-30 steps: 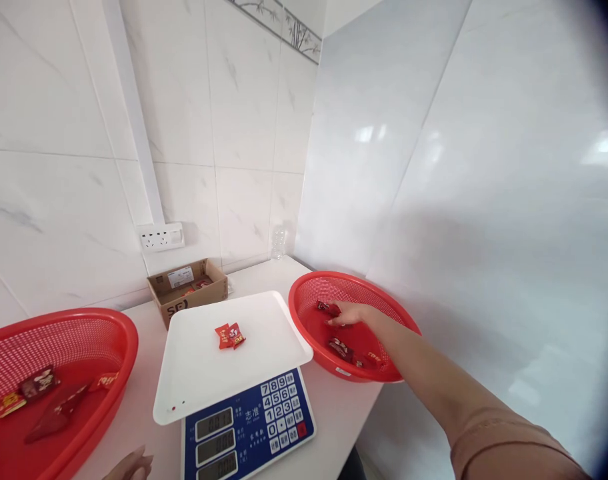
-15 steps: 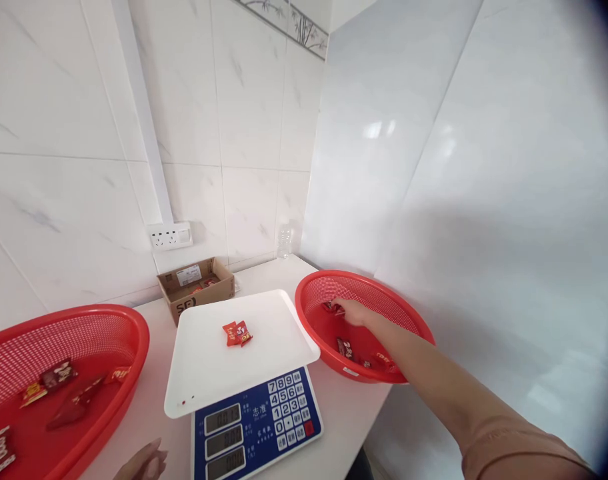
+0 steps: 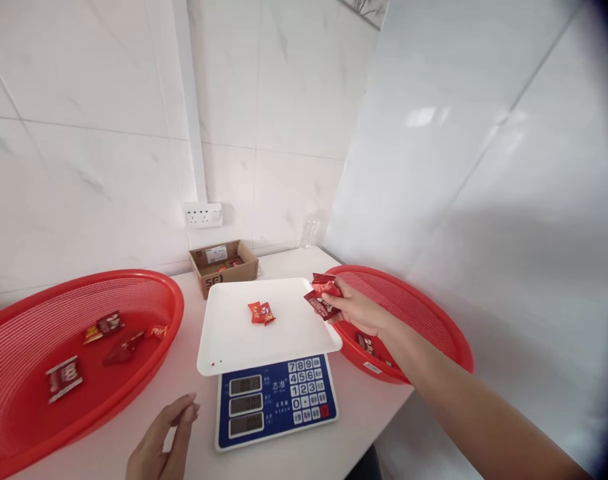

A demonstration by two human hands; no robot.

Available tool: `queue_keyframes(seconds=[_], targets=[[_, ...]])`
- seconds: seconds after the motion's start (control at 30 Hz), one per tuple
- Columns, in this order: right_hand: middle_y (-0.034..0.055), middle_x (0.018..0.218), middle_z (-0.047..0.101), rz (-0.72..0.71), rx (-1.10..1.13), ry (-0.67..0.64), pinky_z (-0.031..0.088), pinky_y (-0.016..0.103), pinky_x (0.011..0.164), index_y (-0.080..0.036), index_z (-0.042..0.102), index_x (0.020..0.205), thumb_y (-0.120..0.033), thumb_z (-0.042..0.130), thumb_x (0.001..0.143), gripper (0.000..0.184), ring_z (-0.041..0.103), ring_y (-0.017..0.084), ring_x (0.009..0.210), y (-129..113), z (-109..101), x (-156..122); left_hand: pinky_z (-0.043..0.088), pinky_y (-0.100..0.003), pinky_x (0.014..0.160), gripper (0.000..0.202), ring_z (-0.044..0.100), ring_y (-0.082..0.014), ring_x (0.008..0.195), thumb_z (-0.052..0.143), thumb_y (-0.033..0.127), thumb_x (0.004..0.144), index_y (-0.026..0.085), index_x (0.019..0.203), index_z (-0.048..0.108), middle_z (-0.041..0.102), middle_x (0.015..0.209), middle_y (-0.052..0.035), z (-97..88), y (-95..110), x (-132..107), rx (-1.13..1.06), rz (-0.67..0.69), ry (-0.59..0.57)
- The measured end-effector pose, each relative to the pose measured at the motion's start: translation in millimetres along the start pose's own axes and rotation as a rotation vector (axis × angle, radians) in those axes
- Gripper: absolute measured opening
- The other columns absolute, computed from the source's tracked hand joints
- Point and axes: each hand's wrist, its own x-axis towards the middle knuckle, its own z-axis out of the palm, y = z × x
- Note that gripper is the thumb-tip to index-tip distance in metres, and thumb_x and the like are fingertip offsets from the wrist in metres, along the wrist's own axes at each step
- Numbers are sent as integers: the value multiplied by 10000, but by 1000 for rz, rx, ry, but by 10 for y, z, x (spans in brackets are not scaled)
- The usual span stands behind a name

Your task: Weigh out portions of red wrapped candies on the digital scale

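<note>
My right hand (image 3: 357, 307) grips several small wrapped candies (image 3: 324, 293), red and dark maroon, above the right edge of the scale's white tray (image 3: 284, 343). Two red candy packets (image 3: 261, 313) lie near the middle of that tray. Just beyond my right wrist is the right red basket (image 3: 419, 300), with a few candies inside, partly covered by my arm. My left hand (image 3: 161, 433) is loosely curled, a gap showing between thumb and fingers, with nothing visible in it. It hovers left of the scale's blue panel (image 3: 269, 407), near the left red basket (image 3: 177, 313).
Several candies, among them a maroon packet (image 3: 64, 379), lie in the left basket. A cardboard box (image 3: 224, 267) with some red packets stands behind the scale. A clear plastic bottle (image 3: 310, 230) is in the back corner. A socket (image 3: 203, 215) sits on the tiled wall.
My right hand has come out of the right basket with candies and moved over the tray's edge. My left hand has risen further into view. The whole view has shifted.
</note>
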Motion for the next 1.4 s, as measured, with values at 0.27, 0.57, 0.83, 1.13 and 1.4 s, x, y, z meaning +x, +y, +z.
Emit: queue_keyframes(seconds=[0.27, 0.57, 0.83, 1.13, 1.4], targets=[[66, 1325, 477, -12, -351, -211, 576, 289, 557, -347, 310, 1317, -462, 467, 884, 474, 635, 195, 912, -49, 676, 40, 570, -188, 589, 276, 723, -159, 691, 520, 447, 819, 217, 918, 637, 747, 788, -34, -42, 56, 29, 7, 160, 27], [62, 1139, 586, -240, -853, 59, 482, 323, 777, -284, 508, 1151, -314, 513, 870, 284, 616, 190, 944, 96, 622, 92, 565, -183, 549, 267, 722, -163, 698, 523, 434, 827, 212, 919, 641, 745, 807, -40, -41, 67, 2, -23, 161, 0], [91, 1286, 511, -157, -884, 38, 468, 343, 810, -242, 516, 1194, -517, 524, 826, 459, 615, 212, 936, 121, 679, 43, 573, -207, 565, 298, 720, -172, 688, 523, 455, 821, 202, 915, 649, 744, 785, -50, -31, 57, 15, -21, 149, -2], [105, 1305, 477, -198, -650, -68, 452, 375, 933, -211, 512, 1236, -373, 546, 831, 438, 598, 190, 999, 107, 782, 11, 573, -221, 570, 320, 716, -179, 683, 515, 481, 816, 208, 901, 660, 742, 776, -51, -49, 92, 10, -20, 109, -22], [87, 1261, 529, -199, -562, 2, 470, 355, 907, -207, 558, 1185, -355, 509, 842, 376, 598, 188, 1000, 108, 756, 40, 569, -211, 555, 319, 718, -180, 702, 512, 473, 827, 204, 924, 653, 740, 794, -51, -64, 82, 14, -39, 86, -49]])
